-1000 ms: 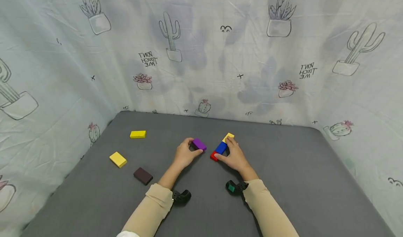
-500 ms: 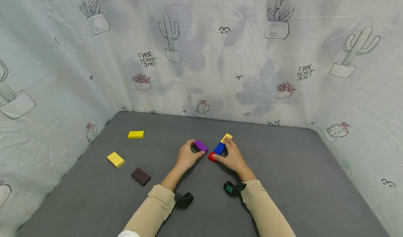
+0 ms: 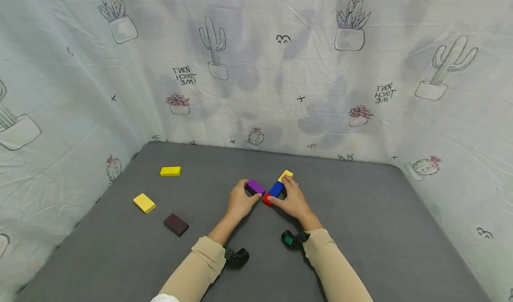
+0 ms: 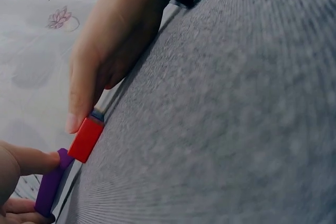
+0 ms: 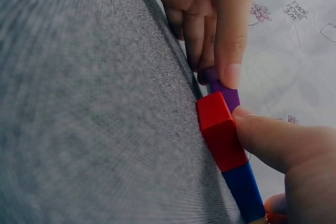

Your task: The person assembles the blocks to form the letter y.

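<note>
My left hand (image 3: 239, 202) pinches a purple block (image 3: 256, 187) between thumb and fingers, near the middle of the table. To its right, a red block (image 3: 266, 199), a blue block (image 3: 276, 189) and a yellow block (image 3: 286, 175) lie end to end in a slanting row. The right hand (image 3: 295, 202) grips this row, thumb at the red end and fingertips by the yellow one. In the right wrist view the red block (image 5: 224, 140) stands right by the purple block (image 5: 231, 97); whether they touch I cannot tell. Fingers partly cover the yellow block.
On the left of the grey table (image 3: 352, 230) lie a bright yellow block (image 3: 170, 171), a paler yellow block (image 3: 144, 203) and a dark brown block (image 3: 176, 224). A cactus-print curtain (image 3: 256, 70) surrounds the back and sides. Black wrist devices (image 3: 237, 258) are on both wrists.
My left hand has brought the purple block rightward, closing most of the gap to the red block. The right hand keeps its grip on the row. The head view has shifted slightly.
</note>
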`<state>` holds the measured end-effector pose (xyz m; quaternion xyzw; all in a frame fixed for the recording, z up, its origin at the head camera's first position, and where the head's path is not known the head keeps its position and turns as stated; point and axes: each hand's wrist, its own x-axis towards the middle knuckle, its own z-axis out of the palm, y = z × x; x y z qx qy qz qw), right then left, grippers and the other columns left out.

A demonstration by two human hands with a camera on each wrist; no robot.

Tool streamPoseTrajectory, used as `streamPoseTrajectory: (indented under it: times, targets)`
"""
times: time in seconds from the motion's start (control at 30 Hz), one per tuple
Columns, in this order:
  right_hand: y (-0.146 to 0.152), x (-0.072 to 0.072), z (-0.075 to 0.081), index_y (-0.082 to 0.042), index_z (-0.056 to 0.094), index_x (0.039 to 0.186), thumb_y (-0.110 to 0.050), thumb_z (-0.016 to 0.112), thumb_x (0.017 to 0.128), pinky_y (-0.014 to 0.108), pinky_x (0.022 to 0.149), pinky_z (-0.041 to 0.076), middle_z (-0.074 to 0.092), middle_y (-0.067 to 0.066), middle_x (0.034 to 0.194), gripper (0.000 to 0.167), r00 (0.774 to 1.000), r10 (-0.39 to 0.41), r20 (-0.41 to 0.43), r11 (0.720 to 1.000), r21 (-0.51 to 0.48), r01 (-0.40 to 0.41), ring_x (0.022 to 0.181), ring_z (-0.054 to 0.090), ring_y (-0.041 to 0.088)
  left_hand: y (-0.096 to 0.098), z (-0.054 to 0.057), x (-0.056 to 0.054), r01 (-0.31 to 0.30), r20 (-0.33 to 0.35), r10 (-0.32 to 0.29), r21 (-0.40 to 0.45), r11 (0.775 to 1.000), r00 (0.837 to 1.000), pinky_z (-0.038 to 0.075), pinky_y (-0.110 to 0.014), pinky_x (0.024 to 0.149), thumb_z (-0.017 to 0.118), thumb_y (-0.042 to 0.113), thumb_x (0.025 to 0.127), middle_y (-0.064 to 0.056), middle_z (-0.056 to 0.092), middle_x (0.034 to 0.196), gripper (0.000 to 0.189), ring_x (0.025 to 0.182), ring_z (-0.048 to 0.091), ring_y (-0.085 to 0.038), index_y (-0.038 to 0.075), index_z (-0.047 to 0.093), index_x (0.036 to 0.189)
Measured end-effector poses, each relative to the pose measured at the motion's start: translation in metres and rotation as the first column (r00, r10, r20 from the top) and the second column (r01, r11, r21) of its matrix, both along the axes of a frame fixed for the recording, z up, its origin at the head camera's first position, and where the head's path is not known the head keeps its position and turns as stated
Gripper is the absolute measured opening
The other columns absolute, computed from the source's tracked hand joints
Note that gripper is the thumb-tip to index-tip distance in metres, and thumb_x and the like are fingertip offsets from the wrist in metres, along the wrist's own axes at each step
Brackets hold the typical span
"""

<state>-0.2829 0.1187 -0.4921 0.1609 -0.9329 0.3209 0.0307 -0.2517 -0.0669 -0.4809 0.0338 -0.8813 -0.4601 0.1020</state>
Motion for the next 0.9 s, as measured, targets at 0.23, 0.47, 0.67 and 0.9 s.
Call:
streamPoseTrajectory:
  times: [0.23,0.47,0.67,0.9]
  targets:
    - [-0.0019,0.0005,-0.0015,0.005,0.029,0.146,-0.047,0.069,0.083,0.060,0.112,0.022,0.024,0.022,0.154,0.091,1.000,0.010,0.005,1.000,0.002,-0.010,0.140,0.022,0.045,0.0007,-0.0073,0.0018,0.000,-0.036,-0.001,-0.022,1.000,0.999,0.024,-0.052,0.114,0.076,0.022,0.081,-0.023,0.057,0.126,0.061,0.124,0.050,-0.039,-0.005,0.050,0.128]
    - [-0.0020,0.0018,-0.0020,0.005,0.029,0.146,-0.048,0.069,0.082,0.060,0.112,0.022,0.024,0.023,0.153,0.092,1.000,0.023,0.009,1.000,0.002,-0.023,0.140,0.022,0.044,0.0004,-0.0080,0.0062,0.005,-0.065,-0.008,-0.054,0.999,0.998,0.022,-0.053,0.114,0.077,0.023,0.080,-0.024,0.058,0.126,0.059,0.123,0.051,-0.038,-0.006,0.052,0.126]
    - [-0.0008,0.0006,-0.0005,0.006,0.029,0.146,-0.048,0.068,0.083,0.061,0.111,0.022,0.024,0.024,0.153,0.092,1.000,0.020,-0.005,1.000,-0.004,-0.020,0.140,0.023,0.045,0.0009,-0.0069,0.0042,0.020,-0.078,-0.026,-0.071,0.997,0.997,0.022,-0.053,0.114,0.077,0.024,0.080,-0.024,0.058,0.126,0.060,0.122,0.051,-0.039,-0.006,0.052,0.126]
    - [-0.0001,0.0000,0.0020,0.005,0.028,0.146,-0.046,0.069,0.083,0.061,0.112,0.021,0.023,0.023,0.154,0.091,1.000,0.011,-0.002,1.000,-0.008,-0.011,0.140,0.021,0.045,0.0015,-0.0067,0.0034,0.018,-0.095,-0.025,-0.073,0.997,0.995,0.024,-0.053,0.114,0.079,0.023,0.078,-0.024,0.058,0.125,0.061,0.122,0.052,-0.038,-0.006,0.053,0.125]
